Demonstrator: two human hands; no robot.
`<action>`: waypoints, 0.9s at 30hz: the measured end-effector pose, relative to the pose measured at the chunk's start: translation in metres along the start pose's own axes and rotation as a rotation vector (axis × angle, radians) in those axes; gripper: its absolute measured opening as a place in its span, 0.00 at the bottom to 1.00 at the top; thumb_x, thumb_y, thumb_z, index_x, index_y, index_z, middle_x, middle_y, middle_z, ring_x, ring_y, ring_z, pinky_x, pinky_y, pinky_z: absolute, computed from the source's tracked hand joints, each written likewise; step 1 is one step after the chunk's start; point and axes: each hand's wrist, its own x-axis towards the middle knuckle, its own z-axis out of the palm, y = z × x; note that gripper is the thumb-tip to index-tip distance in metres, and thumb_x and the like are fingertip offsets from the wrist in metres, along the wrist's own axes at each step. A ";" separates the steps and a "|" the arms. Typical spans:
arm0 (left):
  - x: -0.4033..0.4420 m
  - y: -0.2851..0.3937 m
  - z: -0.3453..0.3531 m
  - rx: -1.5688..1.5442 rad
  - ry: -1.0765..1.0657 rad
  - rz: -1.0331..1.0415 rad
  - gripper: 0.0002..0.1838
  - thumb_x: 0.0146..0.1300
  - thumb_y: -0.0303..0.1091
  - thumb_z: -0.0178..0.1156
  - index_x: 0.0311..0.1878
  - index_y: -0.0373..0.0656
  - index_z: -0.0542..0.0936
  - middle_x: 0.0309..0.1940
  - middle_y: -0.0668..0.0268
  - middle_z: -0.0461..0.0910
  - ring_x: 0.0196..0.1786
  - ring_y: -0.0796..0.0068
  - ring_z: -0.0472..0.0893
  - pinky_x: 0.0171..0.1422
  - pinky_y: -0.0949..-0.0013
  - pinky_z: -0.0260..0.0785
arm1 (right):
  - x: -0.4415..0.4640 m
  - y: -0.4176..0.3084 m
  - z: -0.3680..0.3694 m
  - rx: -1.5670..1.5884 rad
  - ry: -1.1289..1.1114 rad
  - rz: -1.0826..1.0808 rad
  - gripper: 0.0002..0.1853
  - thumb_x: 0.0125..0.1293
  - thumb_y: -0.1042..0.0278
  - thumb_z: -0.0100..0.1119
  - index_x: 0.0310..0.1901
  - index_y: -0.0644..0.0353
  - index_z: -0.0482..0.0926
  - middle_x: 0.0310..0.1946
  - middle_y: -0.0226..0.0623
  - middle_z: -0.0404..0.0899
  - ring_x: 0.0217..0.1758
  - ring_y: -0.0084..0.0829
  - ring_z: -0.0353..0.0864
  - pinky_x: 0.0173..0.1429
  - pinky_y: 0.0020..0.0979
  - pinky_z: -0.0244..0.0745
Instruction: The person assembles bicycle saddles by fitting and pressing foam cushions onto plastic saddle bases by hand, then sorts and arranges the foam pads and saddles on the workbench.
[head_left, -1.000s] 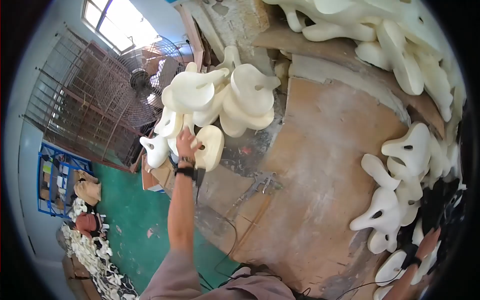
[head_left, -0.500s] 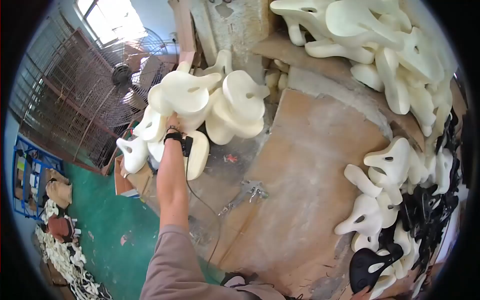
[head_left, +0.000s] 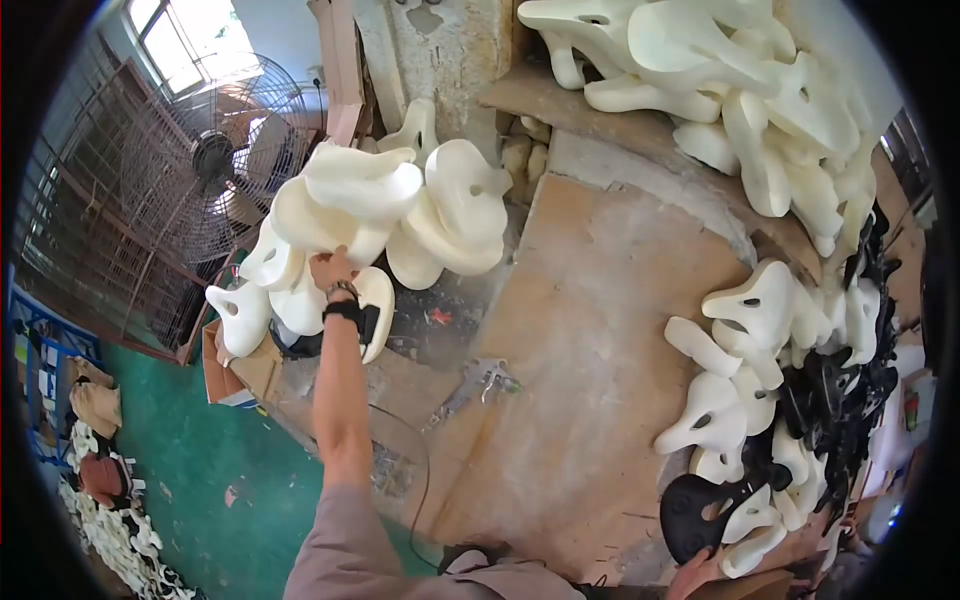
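Note:
My left hand (head_left: 332, 268) is at the lower edge of a cream foam saddle-shaped piece (head_left: 305, 215) in the pile at upper left. Its fingers are curled against that edge, partly hidden. Another cream piece (head_left: 362, 180) rests tilted on top. At the lower right, my right hand (head_left: 695, 574) grips the lower edge of a black saddle-shaped piece (head_left: 685, 515) with an oval opening. Most of that hand is cut off by the frame. Below the left hand, a metal spray gun (head_left: 487, 380) with a hose lies on the board.
A wide brown board (head_left: 570, 330) covers the middle. Cream pieces (head_left: 700, 60) are heaped at upper right, with cream and black ones (head_left: 860, 400) along the right edge. A caged fan (head_left: 212, 155) stands at upper left. Someone (head_left: 105, 480) sits far left on the green floor.
The view has shifted slightly. The top cream piece at the left hand has tipped up, and the left hand has drawn back toward me. The black piece and right hand have moved left.

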 end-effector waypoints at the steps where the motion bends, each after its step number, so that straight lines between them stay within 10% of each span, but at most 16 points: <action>1: -0.019 -0.004 -0.007 -0.076 -0.029 0.061 0.26 0.54 0.31 0.69 0.55 0.38 0.70 0.49 0.53 0.78 0.48 0.56 0.81 0.35 0.51 0.84 | 0.005 -0.033 -0.013 -0.219 -0.114 0.076 0.21 0.71 0.66 0.55 0.60 0.72 0.76 0.58 0.63 0.77 0.60 0.57 0.76 0.67 0.46 0.69; 6: -0.106 -0.010 -0.034 -0.278 0.026 0.132 0.24 0.54 0.28 0.68 0.51 0.33 0.69 0.47 0.55 0.76 0.41 0.63 0.81 0.33 0.61 0.85 | -0.004 -0.082 -0.021 -0.270 0.023 -0.233 0.24 0.71 0.65 0.50 0.65 0.71 0.72 0.60 0.63 0.76 0.60 0.61 0.76 0.67 0.47 0.69; 12: -0.208 -0.066 -0.095 -0.452 -0.249 -0.034 0.25 0.60 0.24 0.62 0.60 0.33 0.67 0.57 0.55 0.72 0.53 0.62 0.77 0.47 0.57 0.85 | -0.038 0.022 0.041 0.246 -0.126 0.236 0.23 0.74 0.64 0.48 0.61 0.76 0.73 0.57 0.65 0.78 0.59 0.61 0.76 0.65 0.45 0.69; 19: -0.325 -0.166 -0.198 -0.488 -0.419 -0.450 0.26 0.62 0.25 0.61 0.64 0.38 0.69 0.58 0.55 0.74 0.55 0.56 0.77 0.53 0.52 0.81 | -0.053 -0.046 0.002 0.305 -0.033 0.040 0.21 0.74 0.64 0.49 0.54 0.77 0.76 0.41 0.66 0.80 0.44 0.60 0.79 0.53 0.46 0.73; 22: -0.340 -0.220 -0.232 0.140 -0.820 -0.189 0.26 0.65 0.30 0.63 0.65 0.40 0.71 0.56 0.56 0.77 0.55 0.56 0.78 0.54 0.53 0.80 | -0.057 -0.058 -0.011 0.292 -0.096 0.048 0.21 0.75 0.63 0.49 0.54 0.77 0.76 0.42 0.66 0.81 0.44 0.60 0.80 0.53 0.46 0.73; 24: -0.358 -0.185 -0.230 -0.120 -0.555 -0.804 0.18 0.64 0.33 0.66 0.53 0.35 0.76 0.48 0.55 0.82 0.51 0.55 0.81 0.54 0.45 0.77 | -0.066 -0.037 0.004 0.374 -0.044 0.079 0.20 0.74 0.64 0.49 0.53 0.77 0.76 0.41 0.63 0.81 0.43 0.55 0.80 0.52 0.44 0.73; 26: -0.338 -0.201 -0.235 -0.115 -0.533 -0.804 0.19 0.65 0.35 0.69 0.53 0.36 0.76 0.47 0.55 0.82 0.51 0.57 0.81 0.54 0.49 0.76 | -0.063 -0.044 -0.005 0.401 -0.169 0.055 0.19 0.74 0.65 0.50 0.53 0.76 0.77 0.39 0.60 0.81 0.41 0.51 0.81 0.50 0.43 0.74; 27: -0.309 -0.244 -0.237 0.014 -0.457 -0.474 0.28 0.63 0.38 0.71 0.60 0.33 0.72 0.49 0.57 0.81 0.48 0.58 0.81 0.53 0.55 0.76 | -0.066 -0.030 -0.001 0.300 -0.237 0.070 0.17 0.74 0.67 0.50 0.52 0.75 0.77 0.37 0.57 0.81 0.40 0.48 0.81 0.49 0.41 0.74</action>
